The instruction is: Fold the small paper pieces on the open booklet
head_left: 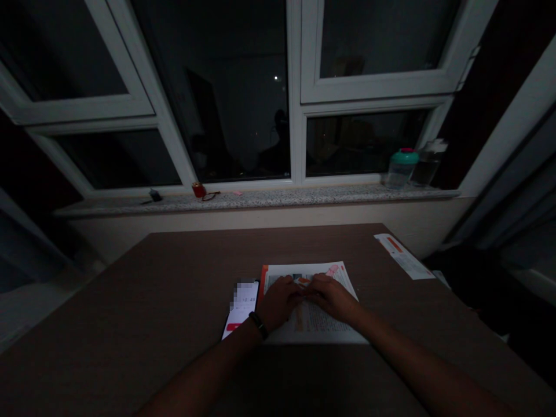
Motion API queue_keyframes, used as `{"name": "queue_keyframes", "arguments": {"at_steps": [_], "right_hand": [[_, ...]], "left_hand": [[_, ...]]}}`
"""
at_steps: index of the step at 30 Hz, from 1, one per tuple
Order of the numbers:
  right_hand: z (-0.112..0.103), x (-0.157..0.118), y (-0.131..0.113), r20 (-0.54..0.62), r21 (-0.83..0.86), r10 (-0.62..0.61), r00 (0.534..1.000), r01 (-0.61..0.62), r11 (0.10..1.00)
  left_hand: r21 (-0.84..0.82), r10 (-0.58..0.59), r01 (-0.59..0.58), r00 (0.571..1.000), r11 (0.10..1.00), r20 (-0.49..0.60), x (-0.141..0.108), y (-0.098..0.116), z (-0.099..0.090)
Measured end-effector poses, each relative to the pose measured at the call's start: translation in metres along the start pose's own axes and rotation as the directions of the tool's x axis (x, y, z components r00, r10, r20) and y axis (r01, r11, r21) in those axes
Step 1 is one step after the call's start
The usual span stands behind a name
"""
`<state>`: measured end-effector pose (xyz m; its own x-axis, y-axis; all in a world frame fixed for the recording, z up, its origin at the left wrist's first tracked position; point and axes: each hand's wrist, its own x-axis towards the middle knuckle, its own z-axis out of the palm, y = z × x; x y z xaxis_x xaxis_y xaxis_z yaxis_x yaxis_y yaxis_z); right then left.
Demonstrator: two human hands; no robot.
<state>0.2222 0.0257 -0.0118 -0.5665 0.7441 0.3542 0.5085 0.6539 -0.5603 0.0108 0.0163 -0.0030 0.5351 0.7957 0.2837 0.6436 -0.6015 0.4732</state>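
A printed sheet or booklet [321,324] with an orange left edge lies on the brown table [174,266]. Over its upper middle, my left hand [282,301], with a dark band on the wrist, meets my right hand [332,295]. The fingers of both are closed together around a small piece with white and orange on it [303,280], which they mostly hide. A pinkish mark or scrap [332,270] shows near the page's top right. Beside my left hand lies a phone [242,301] with its screen lit.
At the table's right edge lies a white and orange paper strip [403,256]. The stone windowsill [278,198] beyond bears a red item [198,190], a small dark item [154,196], a teal-lidded bottle [402,168] and a clear bottle [428,163].
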Motion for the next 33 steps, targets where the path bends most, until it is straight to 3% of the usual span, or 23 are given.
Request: {"name": "queue_keyframes", "arguments": {"at_steps": [10, 33], "right_hand": [[0.007, 0.008, 0.0, -0.029, 0.004, 0.156, 0.987, -0.156, 0.988], [0.01, 0.011, 0.006, -0.004, 0.008, 0.228, 0.974, -0.227, 0.974]], "left_hand": [[-0.119, -0.154, 0.149, 0.987, 0.982, -0.036, 0.008, -0.004, -0.001], [-0.109, -0.145, 0.137, 0.988, 0.985, -0.062, 0.007, -0.005, 0.004]]}}
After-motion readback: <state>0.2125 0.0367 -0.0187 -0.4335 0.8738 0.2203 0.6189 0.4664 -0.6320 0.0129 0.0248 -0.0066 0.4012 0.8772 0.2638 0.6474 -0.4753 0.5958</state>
